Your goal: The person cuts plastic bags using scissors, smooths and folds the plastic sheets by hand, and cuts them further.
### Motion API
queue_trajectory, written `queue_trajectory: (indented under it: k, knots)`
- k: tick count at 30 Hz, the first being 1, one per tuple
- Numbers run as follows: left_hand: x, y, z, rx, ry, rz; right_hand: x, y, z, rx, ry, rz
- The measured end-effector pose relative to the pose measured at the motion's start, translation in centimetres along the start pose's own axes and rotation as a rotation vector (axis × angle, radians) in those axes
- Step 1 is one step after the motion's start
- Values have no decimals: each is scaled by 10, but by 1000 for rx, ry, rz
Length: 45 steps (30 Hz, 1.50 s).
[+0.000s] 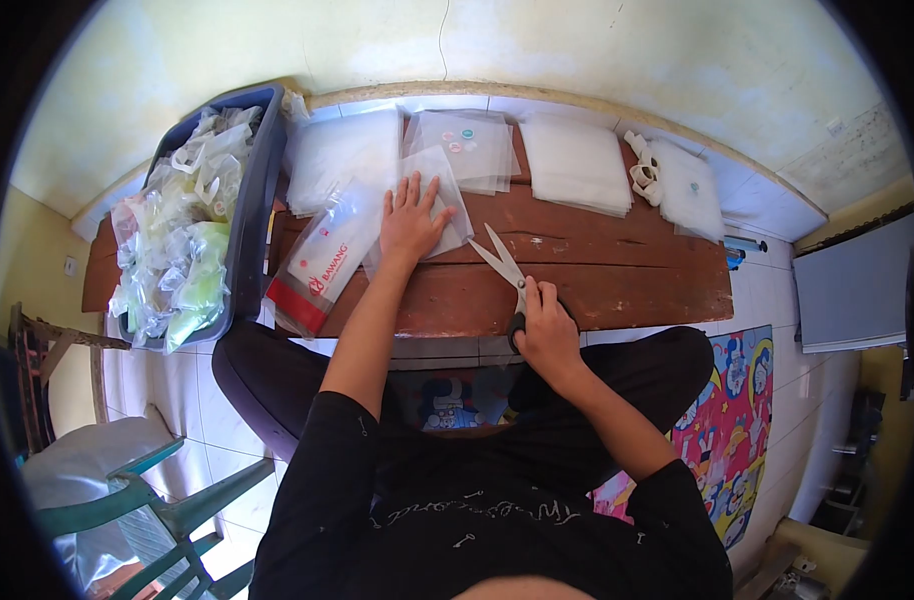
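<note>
My left hand [413,222] lies flat with its fingers spread on a clear plastic bag [451,196]. Beside it, on the left, is a printed plastic bag [327,262] with a red end and the word BAWANG. In my right hand [549,328] is a pair of scissors [507,264], gripped by its black handles near the front edge of the wooden table [617,275]. The scissor blades are parted and point up and left toward the clear bag, with their tips close to its right edge.
Stacks of clear plastic bags [577,165] line the back of the table. A dark crate [260,200] full of filled plastic bags stands at the left. White straps [643,168] lie between two stacks. A green chair [172,510] is lower left, a colourful mat [742,430] lower right.
</note>
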<state>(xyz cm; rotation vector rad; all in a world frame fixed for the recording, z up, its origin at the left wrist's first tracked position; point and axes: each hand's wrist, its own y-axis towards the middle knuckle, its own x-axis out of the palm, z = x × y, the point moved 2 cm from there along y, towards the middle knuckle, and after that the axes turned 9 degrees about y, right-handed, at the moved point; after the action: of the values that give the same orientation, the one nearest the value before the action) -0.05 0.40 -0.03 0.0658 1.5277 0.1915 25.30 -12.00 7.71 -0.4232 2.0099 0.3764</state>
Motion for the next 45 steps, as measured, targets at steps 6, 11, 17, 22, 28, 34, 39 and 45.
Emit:
queue_trajectory:
  k: [6, 11, 17, 22, 28, 34, 39, 45]
  knots:
    - [0, 0, 1, 3, 14, 10, 6, 10, 4, 30, -26, -6]
    - [-1, 0, 1, 0, 9, 8, 16, 23, -2, -7, -55, 33]
    - [-2, 0, 2, -7, -2, 5, 26, 40, -2, -38, -107, 77]
    - [-4, 0, 2, -12, 3, -1, 27, 49, -5, -28, -110, 52]
    - [-2, 0, 2, -11, 2, 12, 28, 55, -5, -11, -112, 38]
    - [-2, -1, 2, -12, 2, 13, 31, 56, 2, 58, -62, 16]
    - [-2, -1, 2, -10, 14, 10, 28, 55, 5, 57, -33, 12]
    - [-1, 0, 2, -10, 19, 3, 20, 57, -3, 7, -55, 12]
